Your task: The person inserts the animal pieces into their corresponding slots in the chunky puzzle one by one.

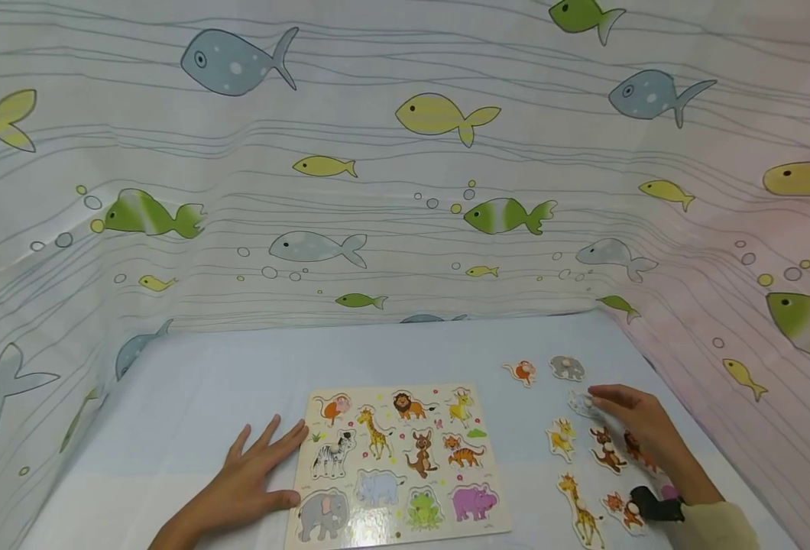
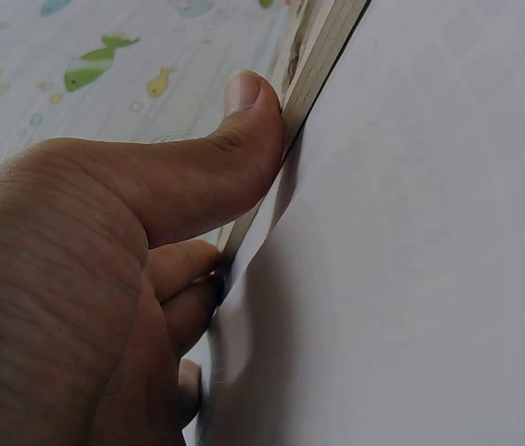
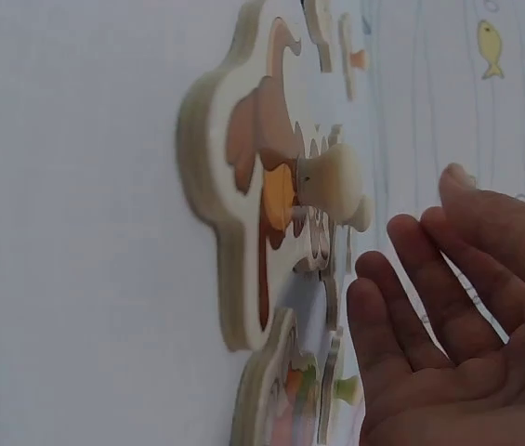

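Note:
A wooden animal puzzle board [image 1: 353,475] lies flat on the table. My left hand [image 1: 245,483] rests at its left side with fingers spread. In the left wrist view, that thumb [image 2: 255,121] touches the board's edge. My right hand [image 1: 635,416] reaches over the loose pieces, its fingertips at a pale blue animal piece [image 1: 580,402]. No piece shows between the right fingers [image 3: 420,251] in the right wrist view; they are loosely bent. A lion piece [image 3: 271,167] with a wooden knob stands out nearby there. The right forearm partly covers the lion piece in the head view.
Above the right hand lie an elephant piece [image 1: 567,368] and a monkey piece [image 1: 522,373]. Closer in are a yellow goat-like piece [image 1: 562,441], a kangaroo piece [image 1: 606,451], a giraffe piece [image 1: 579,510] and a tiger piece [image 1: 618,508]. Fish-patterned cloth [image 1: 391,206] encloses the table.

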Motion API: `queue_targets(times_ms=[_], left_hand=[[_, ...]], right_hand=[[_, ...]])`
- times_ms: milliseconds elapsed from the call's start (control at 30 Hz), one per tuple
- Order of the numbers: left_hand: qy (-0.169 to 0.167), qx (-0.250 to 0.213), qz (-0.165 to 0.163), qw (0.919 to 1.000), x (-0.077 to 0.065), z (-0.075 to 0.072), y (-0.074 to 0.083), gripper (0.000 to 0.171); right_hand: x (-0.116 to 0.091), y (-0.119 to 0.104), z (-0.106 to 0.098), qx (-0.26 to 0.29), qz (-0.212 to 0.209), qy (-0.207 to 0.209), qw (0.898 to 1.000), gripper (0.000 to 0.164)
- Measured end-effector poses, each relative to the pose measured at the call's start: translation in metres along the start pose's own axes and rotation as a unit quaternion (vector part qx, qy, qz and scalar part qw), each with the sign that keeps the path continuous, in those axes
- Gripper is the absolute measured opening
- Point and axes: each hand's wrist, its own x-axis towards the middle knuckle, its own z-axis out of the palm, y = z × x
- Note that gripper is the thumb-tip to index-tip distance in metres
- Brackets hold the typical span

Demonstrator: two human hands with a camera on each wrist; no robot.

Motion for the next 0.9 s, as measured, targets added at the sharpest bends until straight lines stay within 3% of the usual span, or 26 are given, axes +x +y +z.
queue_targets(times_ms=[167,500,900], left_hand=[[0.008,0.005,0.0,1.0,-0.004,0.0,-0.001,0.09],[-0.004,-0.003,-0.012,0.9999,0.001,0.001,0.002,0.091],[0.001,0.003,-0.003,1.0,0.0,0.001,0.001,0.091]], right_hand=[[0.007,0.001,0.003,-0.017,-0.015,-0.007,1.0,0.063],[0.006,0.002,0.0,-0.049,-0.058,-0.007,0.997,0.05],[0.01,0.011,0.004,-0.056,-0.049,-0.008,0.997,0.055]])
